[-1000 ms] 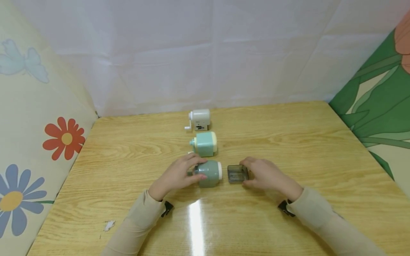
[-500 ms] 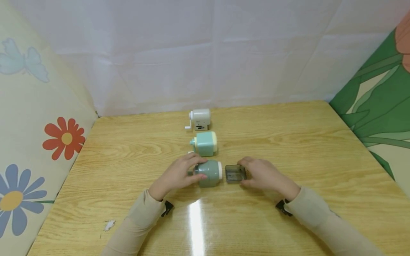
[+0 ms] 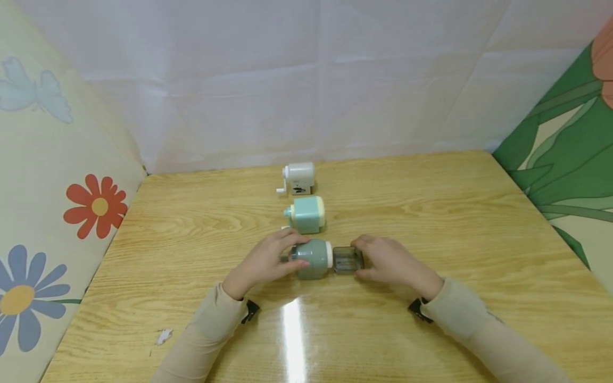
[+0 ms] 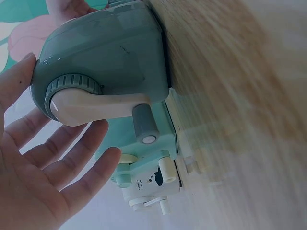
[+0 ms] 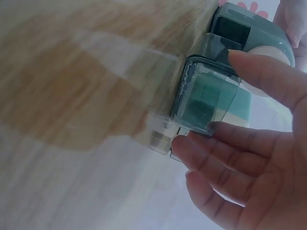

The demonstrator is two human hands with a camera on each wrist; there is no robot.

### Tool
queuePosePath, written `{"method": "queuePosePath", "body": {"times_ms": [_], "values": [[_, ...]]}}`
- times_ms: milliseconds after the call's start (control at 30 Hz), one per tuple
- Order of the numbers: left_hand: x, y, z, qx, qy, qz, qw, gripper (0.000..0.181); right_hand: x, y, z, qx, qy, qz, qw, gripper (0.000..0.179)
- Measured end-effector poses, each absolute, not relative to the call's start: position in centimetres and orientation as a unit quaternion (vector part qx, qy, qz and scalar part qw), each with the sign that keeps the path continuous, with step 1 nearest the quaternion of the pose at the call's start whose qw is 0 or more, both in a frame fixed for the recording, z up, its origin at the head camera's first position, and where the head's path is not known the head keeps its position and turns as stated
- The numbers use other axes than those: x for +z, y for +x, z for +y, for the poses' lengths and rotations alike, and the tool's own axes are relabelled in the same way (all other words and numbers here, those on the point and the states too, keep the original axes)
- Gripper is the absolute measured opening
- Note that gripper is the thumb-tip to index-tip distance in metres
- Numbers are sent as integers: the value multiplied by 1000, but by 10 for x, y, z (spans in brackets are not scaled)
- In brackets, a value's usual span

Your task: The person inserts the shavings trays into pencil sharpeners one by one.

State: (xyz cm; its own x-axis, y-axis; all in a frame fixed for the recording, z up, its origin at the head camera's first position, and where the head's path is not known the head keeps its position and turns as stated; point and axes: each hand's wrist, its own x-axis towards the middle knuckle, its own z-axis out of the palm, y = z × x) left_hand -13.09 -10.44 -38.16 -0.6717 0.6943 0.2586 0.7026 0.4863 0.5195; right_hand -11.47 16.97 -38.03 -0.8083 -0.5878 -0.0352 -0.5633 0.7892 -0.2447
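My left hand (image 3: 265, 260) grips a dark green crank pencil sharpener (image 3: 313, 260) by its sides, thumb near and fingers far. Its pale crank arm with a grey knob (image 4: 145, 123) faces the palm in the left wrist view. My right hand (image 3: 392, 263) pinches a clear smoky shavings drawer (image 3: 346, 260) between thumb and fingers. The drawer's inner end lies right at the sharpener's white-rimmed side; in the right wrist view the drawer (image 5: 206, 100) lines up with the dark slot (image 5: 231, 31) in the sharpener's base. Most of the drawer sticks out.
Behind stand a turquoise and cream sharpener (image 3: 307, 215) and a grey-white sharpener (image 3: 300, 178), in a row on the wooden table (image 3: 431, 202). A small white scrap (image 3: 164, 336) lies at the front left. A white cloth (image 3: 316, 85) hangs at the back edge.
My right hand has slid the drawer leftward over the table, closing the gap to the dark green sharpener. The left hand and its sharpener have stayed in place.
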Motion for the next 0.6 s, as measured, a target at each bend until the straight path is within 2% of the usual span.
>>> {"method": "queuePosePath", "body": {"times_ms": [600], "values": [[-380, -131, -104, -305, -409, -860, 10, 46, -381, -115, 163, -127, -308, 941, 56, 59]]}}
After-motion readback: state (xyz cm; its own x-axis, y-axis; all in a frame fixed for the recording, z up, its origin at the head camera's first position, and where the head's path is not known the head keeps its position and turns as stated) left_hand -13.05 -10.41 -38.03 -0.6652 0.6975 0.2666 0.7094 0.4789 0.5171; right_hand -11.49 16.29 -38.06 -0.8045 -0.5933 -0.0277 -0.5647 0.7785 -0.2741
